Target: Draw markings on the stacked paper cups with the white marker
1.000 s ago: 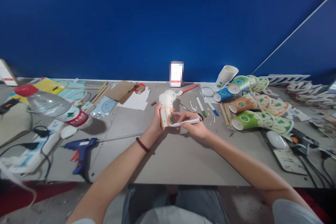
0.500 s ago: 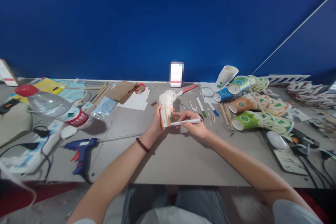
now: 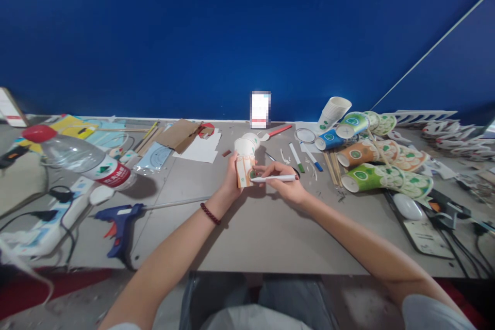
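Note:
An orange and white paper cup piece [image 3: 245, 164] stands upright over the middle of the table, with white cup shapes [image 3: 246, 143] at its top. Wrapped round its left side is my left hand [image 3: 231, 178], a dark beaded bracelet on the wrist. My right hand [image 3: 284, 180] pinches a white marker [image 3: 280, 178], whose tip touches or nearly touches the orange part by a round green mark. Behind my right hand lie a green-ended marker [image 3: 296, 157] and a blue-ended marker [image 3: 311, 157].
On the left are a bottle [image 3: 83, 160], a blue glue gun [image 3: 122, 224] and a power strip [image 3: 54, 224]. Colored paper cups [image 3: 371, 175], wooden sticks [image 3: 332, 167] and a white mouse [image 3: 407, 206] lie right. A phone [image 3: 260, 110] stands against the blue wall.
The marker's tip has shifted slightly upward on the orange part, and my right hand has moved a little with it. My left hand keeps its hold.

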A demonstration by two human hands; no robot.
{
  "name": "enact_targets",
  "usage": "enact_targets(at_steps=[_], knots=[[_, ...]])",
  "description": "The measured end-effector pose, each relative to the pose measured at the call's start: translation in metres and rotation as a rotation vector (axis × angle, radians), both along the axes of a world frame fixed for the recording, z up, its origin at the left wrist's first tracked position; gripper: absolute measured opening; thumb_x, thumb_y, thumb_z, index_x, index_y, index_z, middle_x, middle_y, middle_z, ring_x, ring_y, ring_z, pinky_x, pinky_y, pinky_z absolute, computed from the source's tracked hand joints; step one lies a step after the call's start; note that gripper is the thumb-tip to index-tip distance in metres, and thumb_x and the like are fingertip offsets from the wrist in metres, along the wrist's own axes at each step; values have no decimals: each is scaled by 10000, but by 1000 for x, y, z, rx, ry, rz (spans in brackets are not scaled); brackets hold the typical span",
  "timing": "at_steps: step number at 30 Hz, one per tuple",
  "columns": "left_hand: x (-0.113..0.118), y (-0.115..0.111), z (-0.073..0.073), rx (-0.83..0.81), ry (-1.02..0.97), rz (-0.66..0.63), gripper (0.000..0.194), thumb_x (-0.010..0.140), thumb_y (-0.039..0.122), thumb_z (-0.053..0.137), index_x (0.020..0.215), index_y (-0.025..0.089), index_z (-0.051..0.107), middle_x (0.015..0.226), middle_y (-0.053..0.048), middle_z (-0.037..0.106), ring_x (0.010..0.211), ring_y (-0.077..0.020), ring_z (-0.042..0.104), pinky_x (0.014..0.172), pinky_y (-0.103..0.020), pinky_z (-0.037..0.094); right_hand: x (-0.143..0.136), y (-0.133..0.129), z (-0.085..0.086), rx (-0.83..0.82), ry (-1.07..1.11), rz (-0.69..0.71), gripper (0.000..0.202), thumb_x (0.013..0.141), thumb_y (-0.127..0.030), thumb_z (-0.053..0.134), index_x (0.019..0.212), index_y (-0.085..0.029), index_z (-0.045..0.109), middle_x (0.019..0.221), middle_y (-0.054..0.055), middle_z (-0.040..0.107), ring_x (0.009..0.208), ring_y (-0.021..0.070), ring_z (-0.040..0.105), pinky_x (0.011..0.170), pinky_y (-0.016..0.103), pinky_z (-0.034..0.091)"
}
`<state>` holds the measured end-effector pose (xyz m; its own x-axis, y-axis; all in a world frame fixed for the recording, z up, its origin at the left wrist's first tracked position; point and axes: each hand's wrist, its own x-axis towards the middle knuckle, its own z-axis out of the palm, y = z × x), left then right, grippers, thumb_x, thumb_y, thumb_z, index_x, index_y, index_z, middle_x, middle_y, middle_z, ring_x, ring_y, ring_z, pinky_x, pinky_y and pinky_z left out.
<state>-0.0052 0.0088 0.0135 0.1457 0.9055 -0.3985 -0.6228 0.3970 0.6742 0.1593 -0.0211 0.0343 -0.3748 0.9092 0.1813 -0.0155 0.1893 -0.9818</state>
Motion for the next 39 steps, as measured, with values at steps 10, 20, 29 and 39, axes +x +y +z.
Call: enact_targets(at_steps=[10,20,29,39], knots=[[0,0,-3,1,-5,33,563,887,624,430,855,127,692,679,-80,691,567,-194,648,533,-299,512,1,0,1,6,-16,20,70,736,-180,610,762,-240,636,669,21,745,1277,317,613,1001,500,508],[1,-1,1,1,11,31,588,901,618,392,814,117,687,661,-83,684,567,-192,645,539,-297,514,2,1,-1,13,1,43,67,733,-169,612,730,-225,649,680,33,744,1282,322,607,988,480,511],[0,1,-3,8,9,24,592,891,624,400,809,116,691,655,-77,677,553,-187,638,536,-297,504,3,2,-3,26,-12,60,74,735,-166,613,714,-225,652,685,39,750,1290,329,600,1017,494,489],[0,0,-2,-2,1,35,577,883,625,418,828,119,690,660,-81,683,552,-191,635,536,-303,501,3,3,-5,18,-13,49,84,736,-159,605,708,-224,649,672,35,735,1289,330,600,997,491,496]])
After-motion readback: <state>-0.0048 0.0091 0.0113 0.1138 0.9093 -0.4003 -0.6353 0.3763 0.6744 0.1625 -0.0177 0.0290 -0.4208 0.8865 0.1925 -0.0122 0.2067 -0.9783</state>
